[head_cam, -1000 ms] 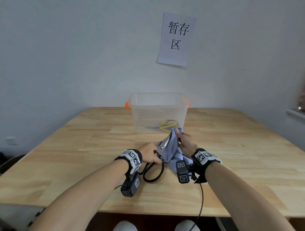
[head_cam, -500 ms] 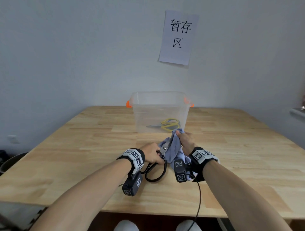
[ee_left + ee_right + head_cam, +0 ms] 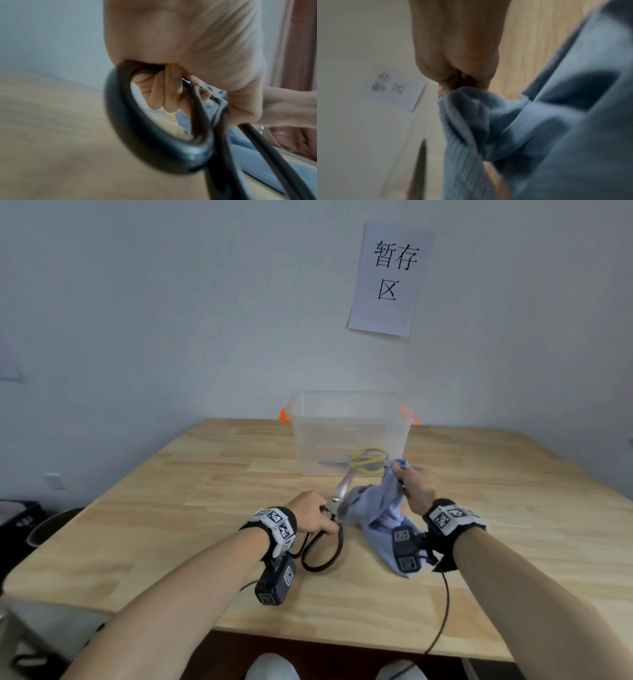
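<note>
Your wooden desk [image 3: 171, 508] has a clear plastic bin [image 3: 349, 397] at the far side, with yellow-handled scissors [image 3: 368, 460] inside it. Just in front of the bin, a blue cloth [image 3: 380, 508] hangs from your right hand [image 3: 416, 484]. That hand pinches its top corner, and the low end lies on the desk. The cloth looks soft, light and floppy, so grab a good bunch. The black-handled scissors [image 3: 340, 491] are right beside it on the left, blades pointing up. They look hard, slippery and sharp. Your left hand [image 3: 313, 510] is curled round the handles, the safe place to hold.
</note>
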### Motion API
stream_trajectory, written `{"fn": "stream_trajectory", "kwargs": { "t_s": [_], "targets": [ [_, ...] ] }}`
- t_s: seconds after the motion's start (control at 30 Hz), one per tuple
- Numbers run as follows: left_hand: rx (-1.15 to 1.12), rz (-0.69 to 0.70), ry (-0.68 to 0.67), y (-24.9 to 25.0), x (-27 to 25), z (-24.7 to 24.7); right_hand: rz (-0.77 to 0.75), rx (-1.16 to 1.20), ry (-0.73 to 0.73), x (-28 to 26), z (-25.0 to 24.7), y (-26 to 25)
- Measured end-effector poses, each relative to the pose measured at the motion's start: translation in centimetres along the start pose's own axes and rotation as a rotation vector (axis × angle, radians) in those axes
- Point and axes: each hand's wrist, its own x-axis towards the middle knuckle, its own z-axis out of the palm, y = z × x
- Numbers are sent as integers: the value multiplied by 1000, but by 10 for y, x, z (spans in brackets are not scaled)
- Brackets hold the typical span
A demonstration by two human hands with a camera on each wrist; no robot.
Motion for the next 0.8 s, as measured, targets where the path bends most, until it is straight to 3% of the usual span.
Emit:
{"fn": "stream_trajectory", "kwargs": {
  "t_s": [0.13,0.3,0.5,0.63,0.8],
  "targets": [
    [-64,-33,93,-1,6,-2,72,-68,-95,-8,11,13],
    [-333,-9,157,9,14,-4,76,-126,-205,-26,27,17],
    [-602,-61,256,24,17,-10,33,-170,-135,11,27,72],
    [-594,-42,256,34,20,-4,29,-107,-58,-56,41,27],
    [-519,7,225,33,26,13,63,-43,56,-56,40,33]
  ]
}}
